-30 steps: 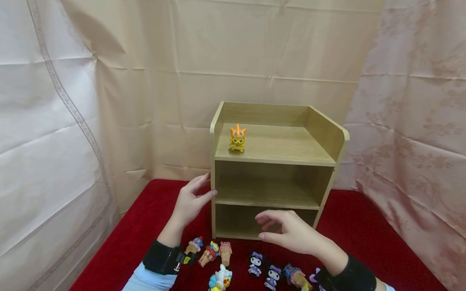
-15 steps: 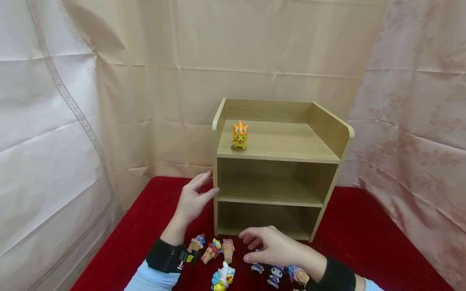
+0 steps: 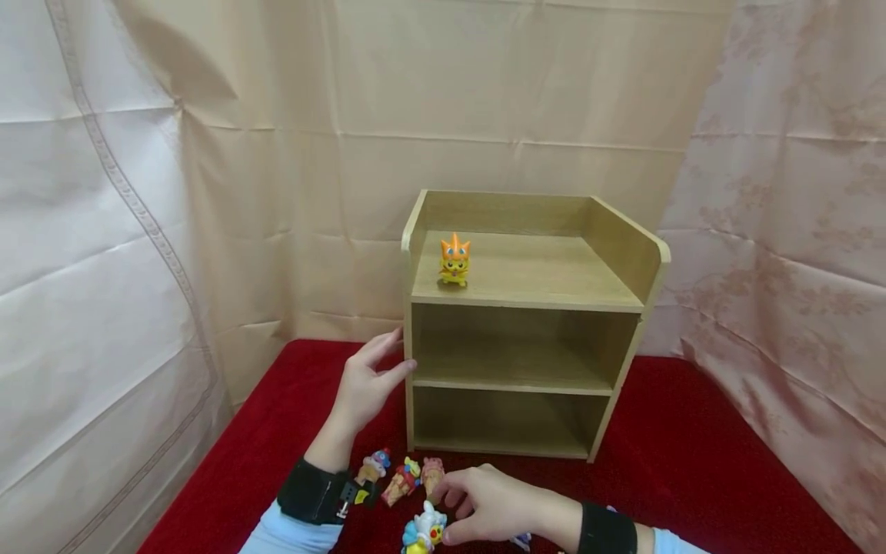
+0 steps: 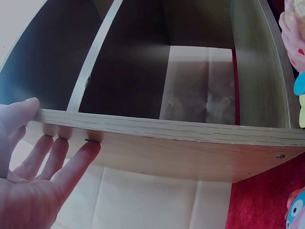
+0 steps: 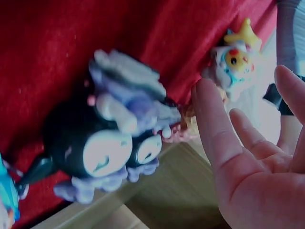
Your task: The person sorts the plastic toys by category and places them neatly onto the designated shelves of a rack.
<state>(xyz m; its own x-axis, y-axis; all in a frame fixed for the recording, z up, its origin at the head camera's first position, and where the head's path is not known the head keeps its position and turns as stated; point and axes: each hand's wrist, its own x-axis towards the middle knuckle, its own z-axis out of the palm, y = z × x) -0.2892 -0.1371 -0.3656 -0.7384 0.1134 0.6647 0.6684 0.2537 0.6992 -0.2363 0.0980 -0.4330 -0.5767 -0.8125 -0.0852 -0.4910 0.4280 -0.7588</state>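
My left hand [image 3: 363, 388] holds the left side panel of a small wooden shelf [image 3: 526, 302], its thumb at the front edge and its fingers on the outer face, as the left wrist view shows. Low over the red cloth, my right hand [image 3: 491, 500] has its fingers parted and grips nothing. Its fingertips are right by a toy figure [image 3: 418, 531] with a white top, light blue and yellow parts. Behind that lie ice-cream-cone figures: a pink one [image 3: 432, 471], a red and yellow one [image 3: 401, 482] and a blue-topped one [image 3: 374, 466].
An orange-hooded yellow figure [image 3: 454, 261] stands on the shelf's top board, near its left side. Black and purple figures [image 5: 107, 152] lie on the red cloth [image 3: 692, 462], mostly hidden by the right hand in the head view. Curtains hang behind and at both sides.
My right hand has come down and to the left, from in front of the lower shelf to beside the white-topped figure. The left hand keeps its place on the shelf's side.
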